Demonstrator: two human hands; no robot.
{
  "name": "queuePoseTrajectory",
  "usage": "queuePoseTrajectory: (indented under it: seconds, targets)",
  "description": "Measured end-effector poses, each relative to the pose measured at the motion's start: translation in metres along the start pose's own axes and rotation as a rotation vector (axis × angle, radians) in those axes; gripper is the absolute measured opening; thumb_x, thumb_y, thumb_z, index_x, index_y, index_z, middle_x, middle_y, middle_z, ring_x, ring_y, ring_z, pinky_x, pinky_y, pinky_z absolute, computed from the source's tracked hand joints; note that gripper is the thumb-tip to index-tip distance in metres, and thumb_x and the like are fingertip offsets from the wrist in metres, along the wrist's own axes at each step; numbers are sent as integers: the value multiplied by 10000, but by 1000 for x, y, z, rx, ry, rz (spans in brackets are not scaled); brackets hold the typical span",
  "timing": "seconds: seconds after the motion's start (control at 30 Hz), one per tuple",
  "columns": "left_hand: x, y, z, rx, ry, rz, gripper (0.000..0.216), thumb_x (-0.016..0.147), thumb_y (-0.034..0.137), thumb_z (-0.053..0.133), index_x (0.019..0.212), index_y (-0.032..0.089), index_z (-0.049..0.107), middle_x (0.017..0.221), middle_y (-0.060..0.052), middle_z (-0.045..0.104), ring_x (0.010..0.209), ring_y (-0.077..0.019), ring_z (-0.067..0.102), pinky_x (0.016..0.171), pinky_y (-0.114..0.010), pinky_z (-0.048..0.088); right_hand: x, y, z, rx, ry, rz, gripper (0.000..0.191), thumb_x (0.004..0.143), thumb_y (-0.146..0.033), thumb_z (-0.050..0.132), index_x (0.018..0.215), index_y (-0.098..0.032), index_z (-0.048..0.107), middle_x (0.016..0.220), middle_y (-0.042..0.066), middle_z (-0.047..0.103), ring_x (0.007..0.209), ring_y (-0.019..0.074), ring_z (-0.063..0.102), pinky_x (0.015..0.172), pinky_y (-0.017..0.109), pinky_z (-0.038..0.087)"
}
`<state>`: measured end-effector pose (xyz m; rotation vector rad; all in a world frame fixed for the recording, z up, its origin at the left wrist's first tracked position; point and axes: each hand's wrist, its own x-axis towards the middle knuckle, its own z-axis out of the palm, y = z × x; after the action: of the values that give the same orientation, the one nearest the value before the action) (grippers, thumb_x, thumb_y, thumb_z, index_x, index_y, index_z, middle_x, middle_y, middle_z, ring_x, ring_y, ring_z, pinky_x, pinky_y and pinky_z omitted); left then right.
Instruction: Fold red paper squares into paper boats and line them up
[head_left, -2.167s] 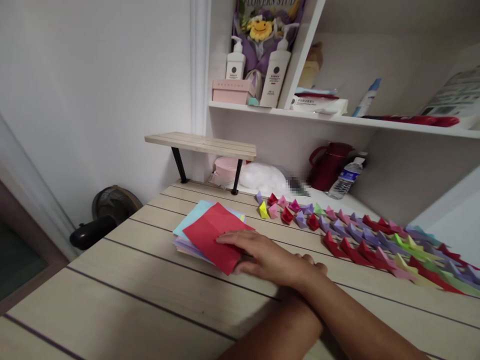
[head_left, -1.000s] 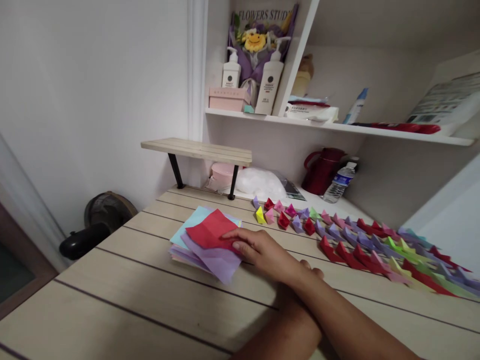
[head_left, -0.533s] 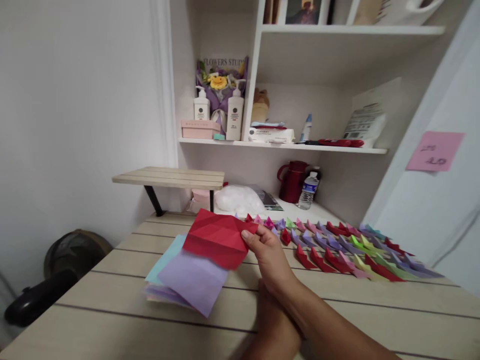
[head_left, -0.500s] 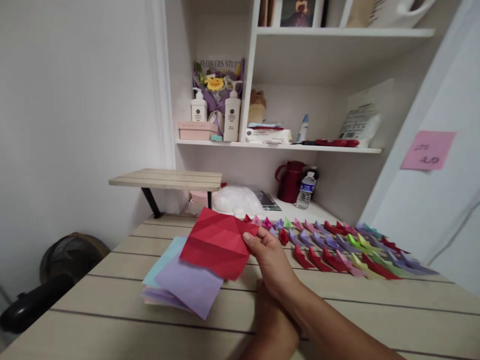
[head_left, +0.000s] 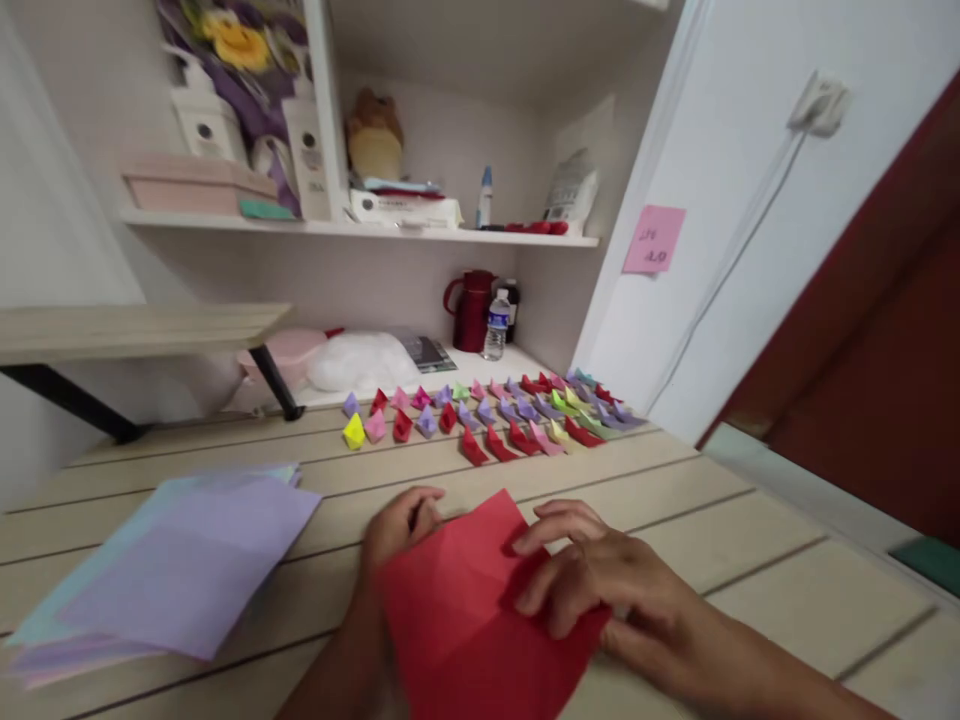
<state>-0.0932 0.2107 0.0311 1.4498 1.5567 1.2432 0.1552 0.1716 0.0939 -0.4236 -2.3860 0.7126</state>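
Red origami sheet (head_left: 457, 620): apparently raised above the counter, under the right fingers; tilted, with faint creases across the middle, and cut off by the view at its lower end.
Right fingers (head_left: 551, 532): spread over the face of the sheet near its right corner, with the thumb side tucked behind; apparently pinching the paper.
Left fingers (head_left: 405, 498): curled at the far left of the sheet, partly covered by it; impossible to tell whether gripping any paper.
Step in hand: by judgement, positioning one loose sheet between both hands.
Next move: likely calling for a steady hold at the right corner, plus a sure grip from the left fingers, to level the paper without bending it.
Paper stack (head_left: 82, 652): left of the left fingers, well apart, topped by a lavender sheet (head_left: 217, 560) lying askew over pale blue.
Origami boats (head_left: 521, 438): in rows beyond both sets of fingers, with a yellow boat (head_left: 353, 432) forward and left of the left fingers; best avoided in any forward sweep.
Counter (head_left: 720, 500): open to the right of the right fingers, bounded farther out by a slanting edge; no near edge in view.
Wooden riser (head_left: 142, 330): beyond and left of the left fingers, limiting reach there.
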Motion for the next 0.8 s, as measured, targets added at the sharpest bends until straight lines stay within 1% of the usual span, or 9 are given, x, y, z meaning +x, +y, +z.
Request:
queuePoseTrajectory:
  seconds: [0.07,0.13,0.23,0.3,0.43,0.53,0.6,0.7,0.8]
  targets:
    - [-3,-3,1,39,-18,-24,226,916,331,568,1051,167,644,933,-24,667,809,-156,632,769,-360,536,-30,1,3,-112,-77,73,83,956,-258,554,992,-241,628,1108,49,712,1249,237,523,1138,451,292]
    - [-9,0,2,61,20,-21,232,920,314,510,1031,185,668,807,3,646,728,-150,609,744,-336,513,-54,3,9,-200,-113,142,123,918,-180,578,1019,-242,610,1251,58,651,1317,246,463,1153,444,283]
    - [-19,13,3,63,83,14,280,902,367,495,1058,217,673,854,2,642,720,-148,603,724,-307,503,-72,5,16,-272,-61,252,271,901,-125,538,1141,-240,588,1414,92,524,1355,252,424,1123,424,348]
    - [-23,20,3,87,104,151,261,886,384,523,1022,241,693,948,-7,643,803,-153,619,757,-297,500,-73,4,17,-233,-14,290,253,915,-150,536,1141,-245,595,1400,96,532,1327,247,457,1094,407,386]
    - [-27,21,5,238,-76,497,209,889,347,539,953,288,729,1026,-12,651,1030,-182,597,912,-332,464,-68,5,14,28,62,358,51,932,-229,583,966,-241,620,1132,62,679,1118,213,607,1000,351,449]
    - [-28,16,11,314,-257,536,210,902,322,521,956,296,723,992,1,695,1004,-181,617,921,-360,470,-66,8,14,104,202,524,130,923,-279,605,1049,-248,614,1103,57,686,1038,210,636,908,326,485]
    - [-29,13,14,336,-290,467,213,905,333,515,956,297,719,955,12,723,944,-178,645,884,-358,492,-65,11,16,76,310,650,224,910,-285,614,1132,-263,595,1152,50,670,1064,219,622,904,331,480]
    - [-27,10,15,334,-213,354,221,910,369,513,978,295,709,955,20,736,915,-173,665,852,-342,510,-63,17,18,-11,408,790,296,895,-223,583,1184,-284,569,1147,29,659,1032,219,621,878,344,482]
    - [-26,12,10,358,-25,479,218,919,346,511,1033,284,686,1047,-2,691,1006,-170,632,883,-326,490,-61,22,20,-103,481,837,426,853,-143,558,1247,-302,521,1153,20,637,1013,216,611,873,360,481]
